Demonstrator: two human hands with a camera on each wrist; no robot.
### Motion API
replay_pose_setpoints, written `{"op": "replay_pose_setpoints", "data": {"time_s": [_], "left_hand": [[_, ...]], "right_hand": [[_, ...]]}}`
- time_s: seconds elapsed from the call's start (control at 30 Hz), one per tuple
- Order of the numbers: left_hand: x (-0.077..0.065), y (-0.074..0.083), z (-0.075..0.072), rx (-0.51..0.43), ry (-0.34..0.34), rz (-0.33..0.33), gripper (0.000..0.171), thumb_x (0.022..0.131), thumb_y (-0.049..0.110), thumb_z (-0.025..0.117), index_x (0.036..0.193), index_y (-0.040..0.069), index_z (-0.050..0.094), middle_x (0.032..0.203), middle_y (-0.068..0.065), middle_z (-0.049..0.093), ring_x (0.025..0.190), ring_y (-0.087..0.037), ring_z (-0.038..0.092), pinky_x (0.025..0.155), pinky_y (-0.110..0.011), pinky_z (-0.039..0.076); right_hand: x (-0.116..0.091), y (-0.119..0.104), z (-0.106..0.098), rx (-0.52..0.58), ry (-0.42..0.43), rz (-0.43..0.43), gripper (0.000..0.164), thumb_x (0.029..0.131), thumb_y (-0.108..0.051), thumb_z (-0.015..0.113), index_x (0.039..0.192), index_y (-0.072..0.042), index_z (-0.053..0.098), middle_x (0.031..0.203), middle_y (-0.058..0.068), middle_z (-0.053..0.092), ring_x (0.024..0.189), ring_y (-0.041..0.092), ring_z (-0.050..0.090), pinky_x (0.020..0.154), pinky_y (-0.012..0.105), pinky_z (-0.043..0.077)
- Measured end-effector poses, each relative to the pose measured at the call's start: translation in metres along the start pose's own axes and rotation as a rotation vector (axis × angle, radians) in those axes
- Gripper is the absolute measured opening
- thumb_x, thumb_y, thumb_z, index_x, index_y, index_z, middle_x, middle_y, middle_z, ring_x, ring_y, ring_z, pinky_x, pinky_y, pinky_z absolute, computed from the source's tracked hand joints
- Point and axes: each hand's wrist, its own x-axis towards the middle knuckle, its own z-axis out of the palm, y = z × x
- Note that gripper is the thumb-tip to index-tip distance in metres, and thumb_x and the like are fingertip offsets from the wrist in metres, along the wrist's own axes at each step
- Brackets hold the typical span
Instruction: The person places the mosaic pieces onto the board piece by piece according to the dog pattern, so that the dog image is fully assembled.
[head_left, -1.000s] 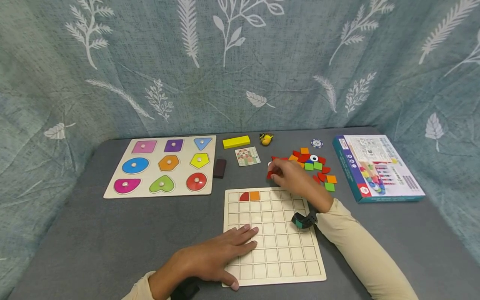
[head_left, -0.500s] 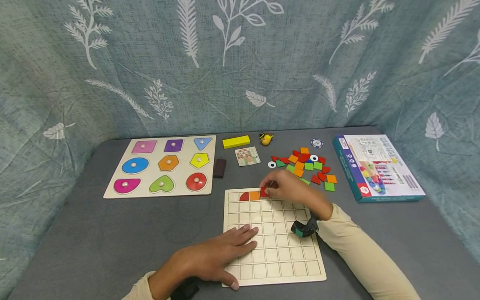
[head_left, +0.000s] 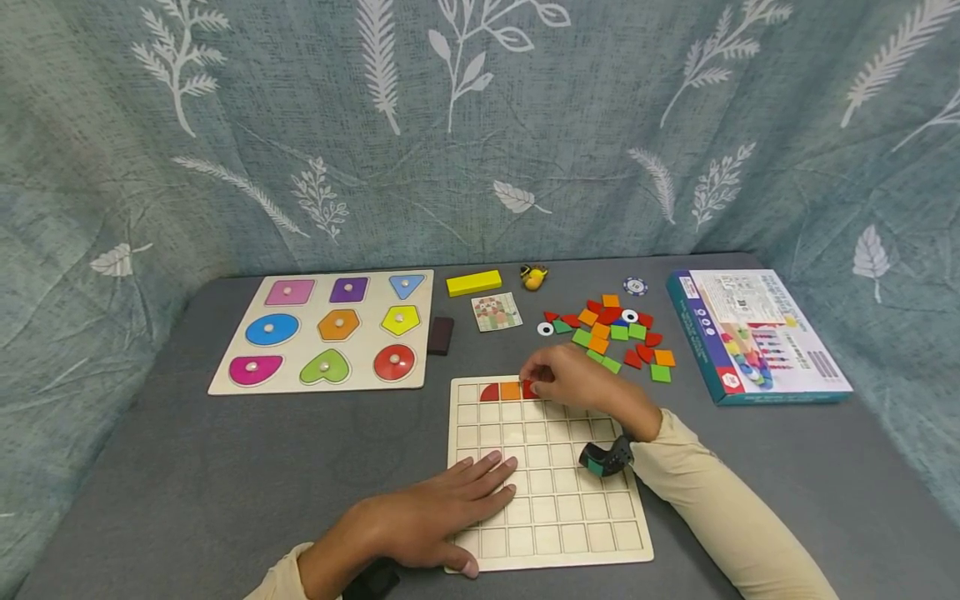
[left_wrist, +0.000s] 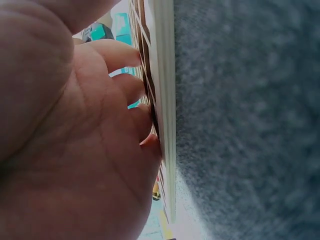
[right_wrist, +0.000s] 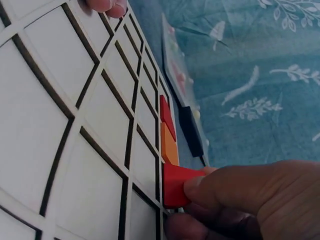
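My right hand pinches a red tile between thumb and fingers at the far row of the wooden grid board. In the right wrist view the tile is right beside an orange square tile, on the board's surface. Left of that orange tile lies a red quarter-circle tile, in the same row. My left hand rests on the board's near left part with its fingers straight and spread, the thumb at the near edge. In the left wrist view its palm shows beside the board's edge.
Behind the board lie loose coloured tiles, a patterned card, a yellow block, a dark block and a small yellow toy. A shape puzzle board is at left, a box at right.
My right hand has come from the loose tiles toward me to the board's far row, bringing the red tile next to the orange one. My left hand has stayed in place.
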Motion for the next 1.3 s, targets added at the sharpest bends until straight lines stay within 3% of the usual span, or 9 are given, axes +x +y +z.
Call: {"op": "replay_pose_setpoints", "data": {"time_s": [0.3, 0.57, 0.83, 1.1, 1.3], "left_hand": [[0.001, -0.001, 0.003, -0.004, 0.011, 0.020, 0.086, 0.089, 0.045, 0.065, 0.155, 0.009, 0.024, 0.163, -0.007, 0.004, 0.148, -0.024, -0.001, 0.116, -0.041, 0.011], [0.000, 0.000, 0.005, 0.003, 0.024, 0.017, 0.087, 0.088, 0.044, 0.067, 0.155, 0.009, 0.023, 0.163, -0.007, 0.004, 0.148, -0.023, 0.000, 0.116, -0.041, 0.011], [-0.002, 0.000, 0.002, 0.004, 0.020, -0.005, 0.088, 0.087, 0.041, 0.069, 0.155, 0.008, 0.024, 0.163, -0.007, 0.004, 0.148, -0.024, 0.000, 0.116, -0.041, 0.011], [-0.001, -0.001, 0.002, 0.003, 0.031, 0.007, 0.088, 0.087, 0.041, 0.069, 0.155, 0.009, 0.023, 0.163, -0.006, 0.004, 0.148, -0.023, -0.001, 0.117, -0.041, 0.011], [-0.001, -0.001, 0.002, -0.002, 0.036, 0.011, 0.088, 0.087, 0.040, 0.070, 0.155, 0.008, 0.024, 0.163, -0.007, 0.004, 0.148, -0.024, -0.001, 0.117, -0.042, 0.010]], "right_hand": [[-0.001, -0.002, 0.003, -0.058, -0.019, 0.024, 0.012, 0.085, 0.001, 0.069, 0.095, -0.002, 0.075, 0.091, 0.003, 0.070, 0.080, 0.015, 0.062, 0.071, 0.030, 0.051], [-0.002, 0.002, -0.004, 0.019, -0.063, 0.058, 0.012, 0.089, -0.001, 0.068, 0.099, -0.001, 0.074, 0.088, 0.003, 0.069, 0.077, 0.012, 0.061, 0.070, 0.029, 0.051], [-0.001, 0.023, -0.023, 0.104, 0.066, 0.138, 0.018, 0.091, -0.003, 0.066, 0.107, 0.003, 0.071, 0.095, 0.008, 0.070, 0.076, 0.018, 0.063, 0.068, 0.033, 0.051], [-0.004, 0.052, -0.034, 0.062, 0.221, 0.204, 0.022, 0.092, -0.001, 0.064, 0.111, 0.006, 0.069, 0.101, 0.016, 0.066, 0.086, 0.027, 0.062, 0.074, 0.040, 0.052], [-0.008, 0.066, -0.034, 0.011, 0.305, 0.221, 0.020, 0.092, -0.002, 0.064, 0.109, 0.004, 0.070, 0.102, 0.016, 0.067, 0.084, 0.027, 0.062, 0.074, 0.040, 0.049]]}}
